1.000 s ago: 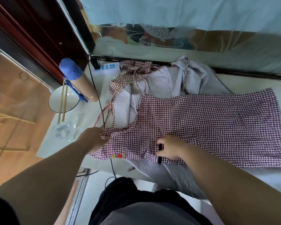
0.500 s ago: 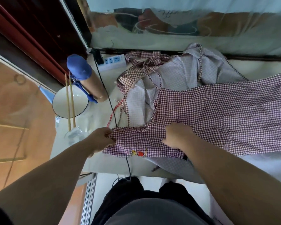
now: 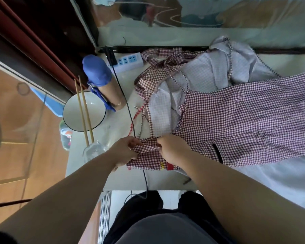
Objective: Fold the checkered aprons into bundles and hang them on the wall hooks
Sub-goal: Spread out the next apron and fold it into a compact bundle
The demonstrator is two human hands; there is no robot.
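Observation:
A dark red checkered apron lies spread on the white table, its bib end toward me. My left hand pinches the bib's left edge. My right hand grips the same edge a little to the right, so the cloth bunches between them. A second, pale checkered apron with red checkered straps lies crumpled behind it. No wall hooks are in view.
On the table's left side stand a white bowl with chopsticks across it, a tan cylinder with a blue glove over it, and a clear glass. A power strip and black cable lie near the aprons.
My hands have come closer together on the bib edge, gathering the cloth. The right hand has moved left off the black pocket slit, which now shows.

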